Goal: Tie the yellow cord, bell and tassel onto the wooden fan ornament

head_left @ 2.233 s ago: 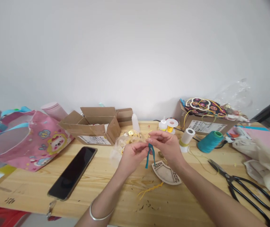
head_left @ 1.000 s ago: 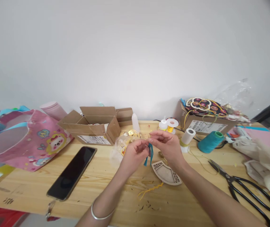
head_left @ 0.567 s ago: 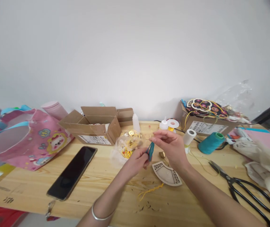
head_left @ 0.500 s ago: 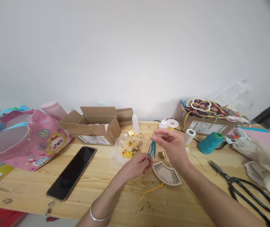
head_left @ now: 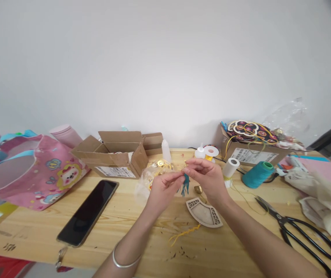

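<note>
A small teal tassel [head_left: 185,184] hangs from the fingertips of my two hands, which meet above the table. My left hand [head_left: 167,185] pinches its top from the left, and my right hand [head_left: 205,177] pinches it from the right. Its strands dangle free below the fingers. Beneath the hands lies a fan-shaped wooden piece [head_left: 203,213] with a twisted yellow cord [head_left: 185,233] at its lower edge. A small brass bell [head_left: 198,189] rests just above that piece, beside my right hand.
Black scissors [head_left: 299,227] and a teal thread cone [head_left: 257,175] are at right. A phone [head_left: 87,213], pink bag [head_left: 52,170] and open cardboard box [head_left: 116,154] are at left. A plastic bag of trinkets [head_left: 146,181] lies behind my left hand.
My left hand has moved up from the tassel's lower strands to its top, meeting my right fingertips. The tassel's strands now hang loose.
</note>
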The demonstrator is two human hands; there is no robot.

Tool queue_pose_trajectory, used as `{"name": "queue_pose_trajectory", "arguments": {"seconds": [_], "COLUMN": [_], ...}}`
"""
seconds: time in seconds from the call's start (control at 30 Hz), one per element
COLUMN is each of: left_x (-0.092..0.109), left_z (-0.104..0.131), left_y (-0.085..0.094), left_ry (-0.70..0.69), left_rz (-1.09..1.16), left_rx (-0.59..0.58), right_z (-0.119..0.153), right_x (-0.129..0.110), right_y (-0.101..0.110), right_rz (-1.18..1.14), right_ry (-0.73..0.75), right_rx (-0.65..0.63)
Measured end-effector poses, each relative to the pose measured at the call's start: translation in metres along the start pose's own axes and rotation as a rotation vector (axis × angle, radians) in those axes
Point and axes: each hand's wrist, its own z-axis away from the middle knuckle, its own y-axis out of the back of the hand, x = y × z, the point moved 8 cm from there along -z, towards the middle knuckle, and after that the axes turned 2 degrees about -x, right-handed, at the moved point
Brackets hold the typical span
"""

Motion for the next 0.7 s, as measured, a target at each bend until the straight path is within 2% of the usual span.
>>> {"name": "queue_pose_trajectory", "arguments": {"seconds": [0.13,0.23,0.43,0.53,0.67,0.7], "left_x": [-0.004,-0.006,-0.013,-0.025,-0.046,-0.047], "left_z": [0.000,-0.001,-0.003,0.002,0.013,0.013], "left_y": [0.000,-0.003,-0.012,-0.015,-0.020,-0.018], "left_ry": [0.017,0.022,0.070,0.126,0.197,0.189], "left_rz": [-0.076,-0.118,-0.078,-0.199,-0.392,-0.421], "left_rx": [0.031,-0.011,-0.141,-0.213,-0.407,-0.409], "right_z": [0.000,0.000,0.000,0.000,-0.001,-0.001], "right_x": [0.001,0.002,0.003,0.000,-0.011,-0.014], "right_y": [0.000,0.000,-0.001,0.002,0.007,0.008], "right_rz": [-0.021,-0.014,0.034,0.036,0.035,0.037], "right_ry": [0.002,0.009,0.020,0.029,0.050,0.059], "right_rx": [-0.008,-0.005,-0.017,0.011,0.057,0.060]}}
